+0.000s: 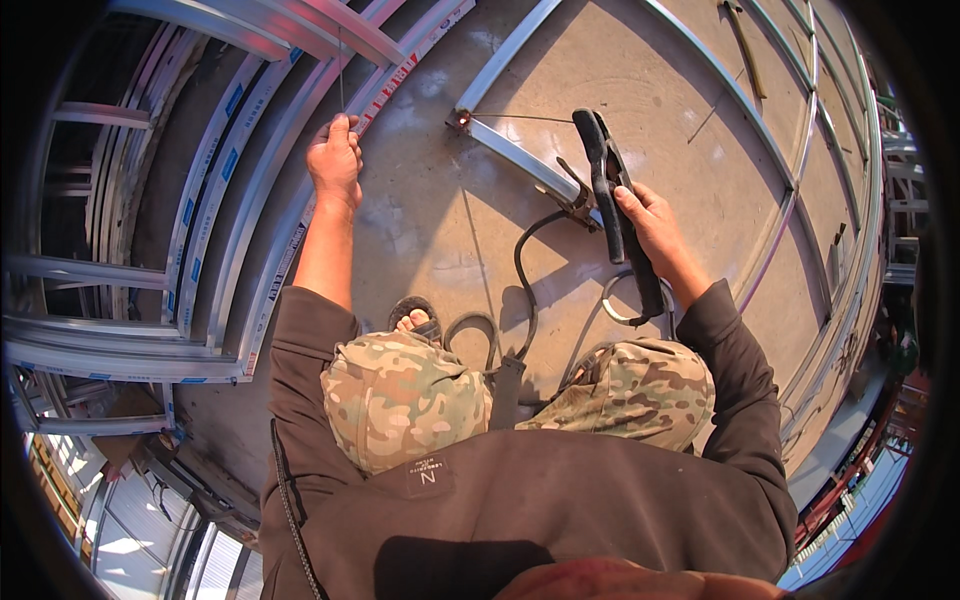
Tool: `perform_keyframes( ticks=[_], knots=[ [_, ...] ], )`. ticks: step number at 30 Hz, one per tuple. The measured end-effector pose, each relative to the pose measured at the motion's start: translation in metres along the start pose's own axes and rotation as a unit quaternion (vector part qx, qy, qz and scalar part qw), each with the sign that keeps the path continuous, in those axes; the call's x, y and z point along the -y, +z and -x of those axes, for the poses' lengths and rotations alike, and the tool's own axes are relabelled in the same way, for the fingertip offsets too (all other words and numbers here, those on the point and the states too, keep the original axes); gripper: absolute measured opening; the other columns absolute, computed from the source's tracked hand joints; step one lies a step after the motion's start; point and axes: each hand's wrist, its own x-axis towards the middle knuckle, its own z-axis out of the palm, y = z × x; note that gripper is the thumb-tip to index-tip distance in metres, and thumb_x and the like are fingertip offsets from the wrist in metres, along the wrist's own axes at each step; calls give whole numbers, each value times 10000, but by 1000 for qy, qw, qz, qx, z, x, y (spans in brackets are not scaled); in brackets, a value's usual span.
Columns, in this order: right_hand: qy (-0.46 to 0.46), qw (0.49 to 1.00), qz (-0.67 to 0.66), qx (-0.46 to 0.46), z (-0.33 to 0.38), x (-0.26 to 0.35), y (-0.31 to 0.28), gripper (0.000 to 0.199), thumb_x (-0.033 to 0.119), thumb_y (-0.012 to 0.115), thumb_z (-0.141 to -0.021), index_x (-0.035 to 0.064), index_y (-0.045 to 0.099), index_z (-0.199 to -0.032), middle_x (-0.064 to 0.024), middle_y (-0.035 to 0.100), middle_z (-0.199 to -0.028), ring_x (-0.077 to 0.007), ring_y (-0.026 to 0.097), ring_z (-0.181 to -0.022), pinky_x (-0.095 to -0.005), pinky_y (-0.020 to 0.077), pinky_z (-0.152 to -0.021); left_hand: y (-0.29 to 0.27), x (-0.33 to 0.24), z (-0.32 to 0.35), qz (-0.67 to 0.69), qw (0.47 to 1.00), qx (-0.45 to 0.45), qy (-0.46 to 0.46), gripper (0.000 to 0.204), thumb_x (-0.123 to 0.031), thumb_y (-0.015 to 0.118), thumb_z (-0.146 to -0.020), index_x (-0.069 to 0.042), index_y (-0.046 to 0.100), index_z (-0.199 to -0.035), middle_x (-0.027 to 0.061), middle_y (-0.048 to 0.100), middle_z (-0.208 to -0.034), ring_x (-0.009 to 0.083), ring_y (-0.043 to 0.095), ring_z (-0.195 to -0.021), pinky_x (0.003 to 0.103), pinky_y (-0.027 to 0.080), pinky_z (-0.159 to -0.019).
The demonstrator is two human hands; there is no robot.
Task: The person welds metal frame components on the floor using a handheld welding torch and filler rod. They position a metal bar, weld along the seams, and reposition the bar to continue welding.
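Observation:
My right hand (648, 222) is closed around a black welding electrode holder (603, 175). From its jaws a thin welding rod (530, 117) runs left to the corner of a metal tube frame (525, 160), where a small bright spot shows. A clamp (575, 203) grips the frame's near end, close to the holder, and a black cable (522, 265) leads down from it between my knees. My left hand (336, 160) is closed on a slim, upright rod (341, 75), held beside the stacked metal frames.
Stacked silvery metal frames (232, 190) with stickers fill the left side. A large tube frame (735, 95) lies on the concrete floor (430, 215) ahead and right. A rusty bar (745, 50) lies at the far right. My sandalled foot (415, 318) is between my knees and the frame.

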Motion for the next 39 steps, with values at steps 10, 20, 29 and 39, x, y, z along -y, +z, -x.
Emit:
perform_keyframes(
  ticks=[10,20,29,39],
  knots=[
    [27,999,2,17,3,12,5,321,340,568,-1003,28,596,-1071,-4,565,-690,-90,526,-461,-248,429,-401,-8,8,-12,0,1000,17,-8,225,-271,590,-982,-53,639,-956,-73,483,-614,6,375,-446,172,258,-382],
    [0,970,-234,-61,16,23,1,352,416,617,-965,70,557,-984,1,549,-720,-100,532,-503,-259,439,-421,-11,-1,26,-139,989,-10,-44,177,-253,546,-1017,-98,607,-1076,-73,458,-627,2,376,-470,179,282,-396],
    [189,888,-310,-282,64,34,-31,390,460,602,-962,91,484,-916,-11,535,-706,-114,536,-492,-279,459,-405,33,-62,89,-252,946,-40,-201,155,-235,567,-1002,-99,602,-1067,-54,509,-676,19,383,-466,190,284,-386],
    [245,790,-387,-407,208,78,-100,203,265,611,-941,91,513,-982,-3,553,-737,-102,545,-516,-271,471,-417,145,-93,219,-264,907,39,-326,73,-129,579,-943,-60,605,-940,-30,506,-619,54,412,-431,217,301,-362]
  ],
)
